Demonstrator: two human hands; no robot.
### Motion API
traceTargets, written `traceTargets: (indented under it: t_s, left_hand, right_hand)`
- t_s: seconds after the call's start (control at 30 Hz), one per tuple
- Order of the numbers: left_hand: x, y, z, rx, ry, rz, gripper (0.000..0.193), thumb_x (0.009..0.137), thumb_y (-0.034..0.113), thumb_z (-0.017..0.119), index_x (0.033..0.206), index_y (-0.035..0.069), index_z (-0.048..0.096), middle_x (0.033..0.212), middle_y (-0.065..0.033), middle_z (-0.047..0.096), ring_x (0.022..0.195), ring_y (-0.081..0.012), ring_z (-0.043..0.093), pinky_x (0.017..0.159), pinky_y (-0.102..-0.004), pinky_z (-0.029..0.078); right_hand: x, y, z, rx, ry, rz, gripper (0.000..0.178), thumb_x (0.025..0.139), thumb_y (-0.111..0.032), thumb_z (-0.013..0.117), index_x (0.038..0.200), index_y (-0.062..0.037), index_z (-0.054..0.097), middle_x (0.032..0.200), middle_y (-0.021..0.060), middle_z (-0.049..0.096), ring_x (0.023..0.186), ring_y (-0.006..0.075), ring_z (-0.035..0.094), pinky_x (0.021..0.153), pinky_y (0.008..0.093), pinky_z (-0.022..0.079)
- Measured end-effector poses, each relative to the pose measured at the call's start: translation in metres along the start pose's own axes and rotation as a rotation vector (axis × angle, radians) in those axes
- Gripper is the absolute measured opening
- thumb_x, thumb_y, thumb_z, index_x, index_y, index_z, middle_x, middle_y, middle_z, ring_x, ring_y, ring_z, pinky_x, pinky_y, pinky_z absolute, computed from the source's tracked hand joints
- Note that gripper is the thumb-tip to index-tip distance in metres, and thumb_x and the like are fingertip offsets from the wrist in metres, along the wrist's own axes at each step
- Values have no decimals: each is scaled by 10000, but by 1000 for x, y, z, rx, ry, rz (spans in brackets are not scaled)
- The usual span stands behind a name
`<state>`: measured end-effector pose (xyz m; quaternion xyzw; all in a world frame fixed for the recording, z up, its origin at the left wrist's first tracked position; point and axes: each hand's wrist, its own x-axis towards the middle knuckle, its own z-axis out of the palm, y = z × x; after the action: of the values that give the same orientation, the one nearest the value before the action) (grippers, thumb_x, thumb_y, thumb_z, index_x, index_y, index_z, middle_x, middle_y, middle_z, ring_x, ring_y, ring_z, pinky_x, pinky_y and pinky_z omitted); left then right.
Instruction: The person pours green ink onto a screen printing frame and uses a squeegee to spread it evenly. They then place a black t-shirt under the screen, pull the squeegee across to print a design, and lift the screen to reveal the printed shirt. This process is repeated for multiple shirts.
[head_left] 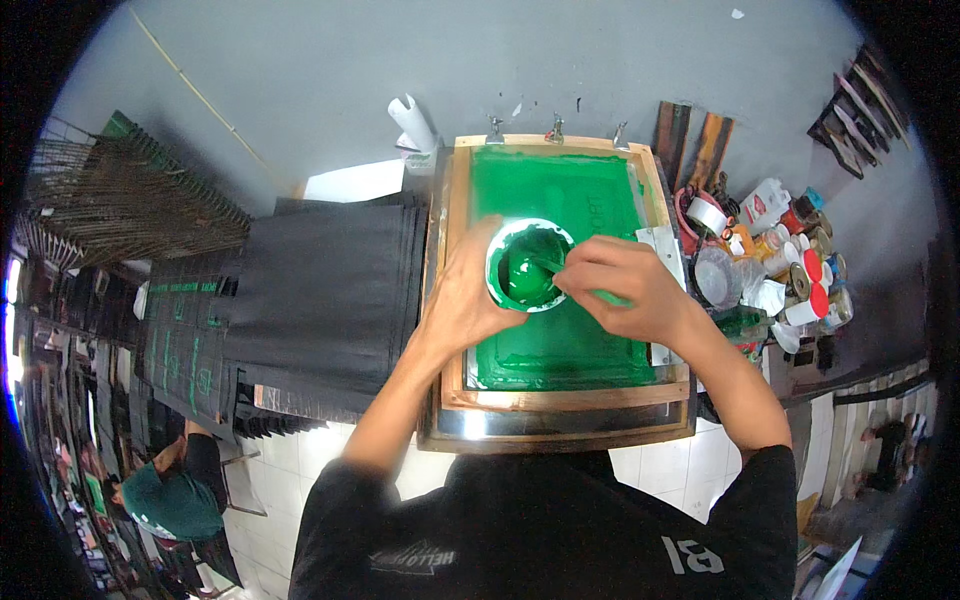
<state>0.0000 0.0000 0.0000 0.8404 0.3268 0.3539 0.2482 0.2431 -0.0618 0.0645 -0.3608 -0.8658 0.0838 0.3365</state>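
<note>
Green paint (pixel 528 278), white-rimmed tub (pixel 494 266)

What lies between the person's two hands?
In the head view, a white-rimmed tub of green paint; the left hand clasps it, the right hand holds a tool inside.

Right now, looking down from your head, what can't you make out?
All in the head view:
Tip of the thin tool in the right hand: lost among the green paint.
Some fingertips of the left hand: hidden behind the white tub.
Part of the green screen: covered by the tub and hands.
What the co-worker at lower left handles: too small and blurred.
</note>
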Motion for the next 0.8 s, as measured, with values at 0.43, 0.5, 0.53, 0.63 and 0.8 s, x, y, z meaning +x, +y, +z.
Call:
traceTargets:
  t_s: [0.43,0.5,0.53,0.63,0.8]
  left_hand:
    - [30,-25,2,110,-37,169,1085,559,133,925,1487,-16,382,1500,-262,471,1404,-432,459,1178,-460,392]
    - [31,-25,7,133,-38,173,1085,558,129,924,1486,-19,381,1504,-264,466,1409,-431,453,1178,-462,393]
    - [33,-26,11,145,-44,170,1084,558,128,923,1485,-20,380,1506,-266,462,1411,-429,451,1177,-461,394]
    - [39,-20,16,142,-53,139,1067,572,127,917,1481,-25,380,1486,-273,479,1390,-435,469,1163,-463,405]
    - [52,-13,19,45,-37,59,948,614,156,906,1420,-28,444,1344,-270,578,1260,-440,570,1071,-467,471]
  right_hand:
    - [-17,-2,39,559,518,841,112,901,-71,733,991,-5,720,807,51,676,663,128,626,584,277,509]
    - [-23,-1,52,746,667,966,112,906,-65,725,980,17,708,799,43,665,634,112,610,552,269,506]
    - [-28,3,61,816,752,986,114,903,-63,724,975,22,702,793,50,664,631,117,611,548,276,515]
    - [-38,12,74,1012,972,1010,123,905,-60,713,985,29,686,783,63,660,632,124,615,542,304,544]
    - [-48,33,68,1110,1126,992,183,887,-82,730,1017,30,666,816,67,648,679,147,626,578,348,571]
